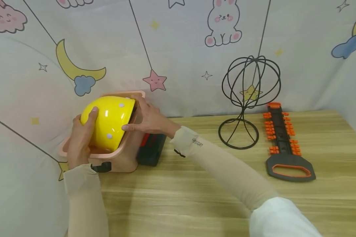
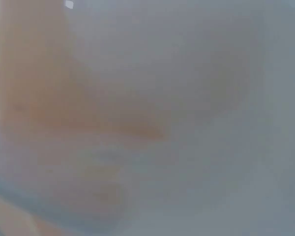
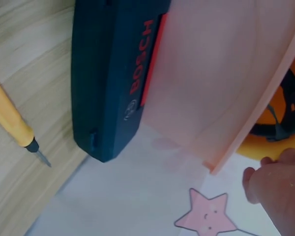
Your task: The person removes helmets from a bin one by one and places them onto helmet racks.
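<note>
A glossy yellow safety helmet [image 1: 106, 118] lies tilted on its side in the pink bin [image 1: 127, 154], partly above its rim. My left hand [image 1: 83, 138] holds the rounded shell from the left, thumb on top. On the other side, my right hand [image 1: 149, 120] grips the helmet's brim, its thumb along the edge. The right wrist view shows black straps [image 3: 287, 115] inside the helmet, with the right hand [image 3: 280, 184] at its edge. The left wrist view is blurred, with a vague skin-toned shape.
A dark green Bosch case [image 1: 151, 149] stands against the bin's right side. Farther right are a black wire stand [image 1: 238, 133] and a black-and-orange rack with a handle [image 1: 284, 144]. A yellow-handled screwdriver [image 3: 10, 115] lies on the table. A patterned curtain [image 1: 184, 65] hangs behind.
</note>
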{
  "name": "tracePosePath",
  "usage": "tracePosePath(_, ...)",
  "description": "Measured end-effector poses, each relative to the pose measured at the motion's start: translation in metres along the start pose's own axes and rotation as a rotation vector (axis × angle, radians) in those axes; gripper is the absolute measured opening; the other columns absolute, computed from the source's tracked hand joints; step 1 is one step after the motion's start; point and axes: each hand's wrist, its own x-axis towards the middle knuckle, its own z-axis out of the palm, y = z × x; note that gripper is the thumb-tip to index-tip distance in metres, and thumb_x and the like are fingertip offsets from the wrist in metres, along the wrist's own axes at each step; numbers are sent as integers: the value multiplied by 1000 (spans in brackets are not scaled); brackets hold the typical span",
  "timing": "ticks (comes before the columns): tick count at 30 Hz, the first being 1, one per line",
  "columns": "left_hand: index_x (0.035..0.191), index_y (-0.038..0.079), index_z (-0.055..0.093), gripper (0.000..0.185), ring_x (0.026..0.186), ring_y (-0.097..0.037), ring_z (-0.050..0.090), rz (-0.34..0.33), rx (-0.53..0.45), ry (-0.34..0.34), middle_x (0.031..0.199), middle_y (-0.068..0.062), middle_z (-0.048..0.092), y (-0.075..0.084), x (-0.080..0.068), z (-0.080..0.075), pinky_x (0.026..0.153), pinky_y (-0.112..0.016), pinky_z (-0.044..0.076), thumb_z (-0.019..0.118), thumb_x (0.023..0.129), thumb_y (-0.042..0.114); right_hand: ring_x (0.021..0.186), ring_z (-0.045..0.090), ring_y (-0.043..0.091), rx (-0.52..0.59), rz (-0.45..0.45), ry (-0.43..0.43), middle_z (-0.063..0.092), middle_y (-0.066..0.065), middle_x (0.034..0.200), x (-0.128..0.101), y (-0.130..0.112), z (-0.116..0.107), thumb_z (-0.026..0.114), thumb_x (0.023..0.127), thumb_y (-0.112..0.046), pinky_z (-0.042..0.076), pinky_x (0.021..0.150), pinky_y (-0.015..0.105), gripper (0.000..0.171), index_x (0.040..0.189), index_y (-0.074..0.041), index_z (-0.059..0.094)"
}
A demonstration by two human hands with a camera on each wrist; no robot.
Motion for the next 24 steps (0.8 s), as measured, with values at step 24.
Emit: tracePosePath(24, 168, 47, 16, 85, 132, -18, 46, 387, 55, 290, 170, -2, 40, 66, -64, -3, 126, -46, 40, 54, 97, 75, 164, 33, 12, 82, -194, 230, 35, 0, 174, -33, -48, -61, 96, 78, -44, 37, 131, 40, 117, 166, -16, 24)
